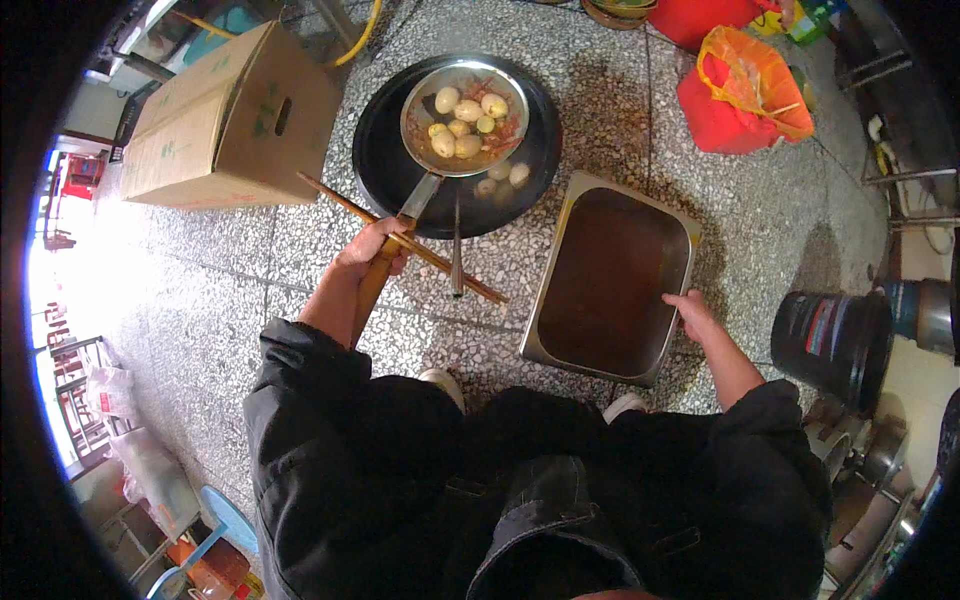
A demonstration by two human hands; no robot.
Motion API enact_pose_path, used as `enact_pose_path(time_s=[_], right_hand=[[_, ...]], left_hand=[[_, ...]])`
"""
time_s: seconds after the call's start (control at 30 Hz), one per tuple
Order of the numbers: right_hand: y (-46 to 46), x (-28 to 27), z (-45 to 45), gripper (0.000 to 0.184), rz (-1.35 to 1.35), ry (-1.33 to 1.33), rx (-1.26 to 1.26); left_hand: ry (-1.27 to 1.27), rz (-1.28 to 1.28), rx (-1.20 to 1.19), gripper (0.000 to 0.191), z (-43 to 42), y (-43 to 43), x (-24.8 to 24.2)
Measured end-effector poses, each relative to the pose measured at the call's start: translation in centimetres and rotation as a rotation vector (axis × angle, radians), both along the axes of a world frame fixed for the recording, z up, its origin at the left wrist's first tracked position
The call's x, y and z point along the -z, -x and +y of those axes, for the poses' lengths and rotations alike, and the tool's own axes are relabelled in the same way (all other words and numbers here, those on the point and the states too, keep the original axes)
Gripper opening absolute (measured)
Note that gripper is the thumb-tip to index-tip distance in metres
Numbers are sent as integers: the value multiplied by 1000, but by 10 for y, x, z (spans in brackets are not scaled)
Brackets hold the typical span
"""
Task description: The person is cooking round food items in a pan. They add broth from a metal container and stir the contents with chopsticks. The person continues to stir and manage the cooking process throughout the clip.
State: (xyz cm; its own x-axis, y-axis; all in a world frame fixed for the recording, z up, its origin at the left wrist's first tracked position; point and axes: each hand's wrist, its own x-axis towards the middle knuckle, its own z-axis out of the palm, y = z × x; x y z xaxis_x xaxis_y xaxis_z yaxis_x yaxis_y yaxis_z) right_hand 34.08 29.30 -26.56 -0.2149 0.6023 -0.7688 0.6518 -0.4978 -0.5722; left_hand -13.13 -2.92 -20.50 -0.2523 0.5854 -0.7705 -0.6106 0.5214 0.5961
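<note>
My left hand (381,244) is closed around the wooden handle of a metal strainer (429,192) and a pair of wooden chopsticks (469,280). Several peeled eggs (468,111) and reddish bits lie in the strainer's bowl, over a round black pot (379,161) of dark liquid. More eggs (502,182) show in the pot, where a metal utensil handle (457,262) rests against the near rim. At the right side of a rectangular steel pan (546,300) holding brown liquid, my right hand (695,313) grips the rim, thumb on top.
A large cardboard box (195,135) stands left of the pot on the speckled floor. Towards the upper right are a red bin (705,124) with an orange bag and part of another person's hand (786,11). A black bucket (829,345) stands at the right.
</note>
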Motion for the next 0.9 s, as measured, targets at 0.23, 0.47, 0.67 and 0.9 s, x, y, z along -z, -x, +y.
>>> enact_pose_path(time_s=[0.23, 0.47, 0.67, 0.9], right_hand=[[95, -68, -51, 41, 132, -1067, -328], [225, -86, -164, 31, 635, -701, -569], [272, -64, -200, 29, 581, -846, -774], [285, -55, -203, 26, 539, -808, -839]], left_hand=[[-99, -24, 59, 29, -9, 3, 5], [-21, -40, -15, 27, -5, 3, 1], [-39, -57, -9, 24, -7, 3, 1], [-63, -26, -19, 26, -7, 1, 3]])
